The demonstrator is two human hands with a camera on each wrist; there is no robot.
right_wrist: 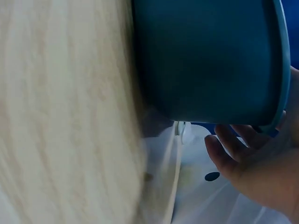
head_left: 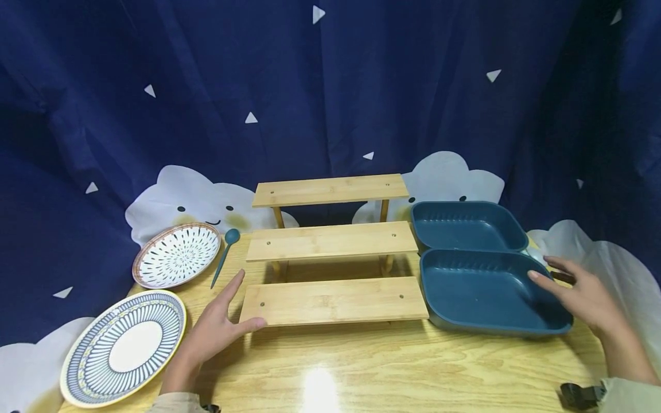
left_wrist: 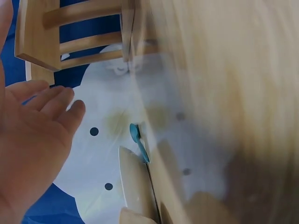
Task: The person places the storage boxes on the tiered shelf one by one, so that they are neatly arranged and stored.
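My left hand (head_left: 214,330) is at the left end of a three-step bamboo shelf (head_left: 335,301), fingers extended and thumb tip overlapping the lowest step. Its palm and loosely spread fingers show in the left wrist view, with nothing held. At the right, my right hand (head_left: 586,295) hovers by the right end of a dark blue rectangular dish (head_left: 475,295), thumb stretched over the rim. In the right wrist view its relaxed fingers (right_wrist: 222,156) lie beside that dish's outer wall. A second blue dish (head_left: 465,229) sits right behind the first.
On the left are a blue-patterned plate (head_left: 135,347), a brown-rimmed speckled plate (head_left: 178,255) and a teal spoon (head_left: 225,252). A small white object (head_left: 536,255) is partly hidden behind the blue dishes. A dark blue curtain (head_left: 330,86) hangs behind the wooden table (head_left: 382,367).
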